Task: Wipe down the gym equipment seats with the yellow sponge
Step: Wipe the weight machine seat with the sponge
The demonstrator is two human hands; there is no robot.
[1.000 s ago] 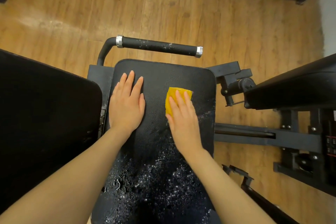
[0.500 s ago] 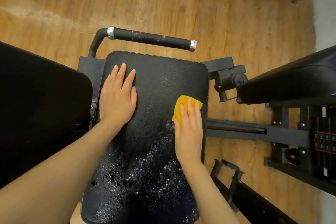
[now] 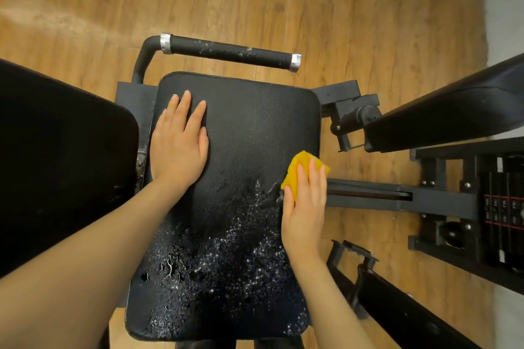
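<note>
The right hand (image 3: 304, 207) presses the yellow sponge (image 3: 300, 170) with flat fingers on the seat (image 3: 255, 122), dry beyond it, bubbly wet behind it, so much wiping is left.

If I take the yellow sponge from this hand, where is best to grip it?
Probably the yellow sponge's far uncovered corner, coming from the seat's right edge. The right hand presses flat over its near half, and it overhangs that edge.

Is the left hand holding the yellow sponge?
No. The left hand lies flat and empty on the seat pad, while the right hand presses the yellow sponge at the pad's right edge.
</note>
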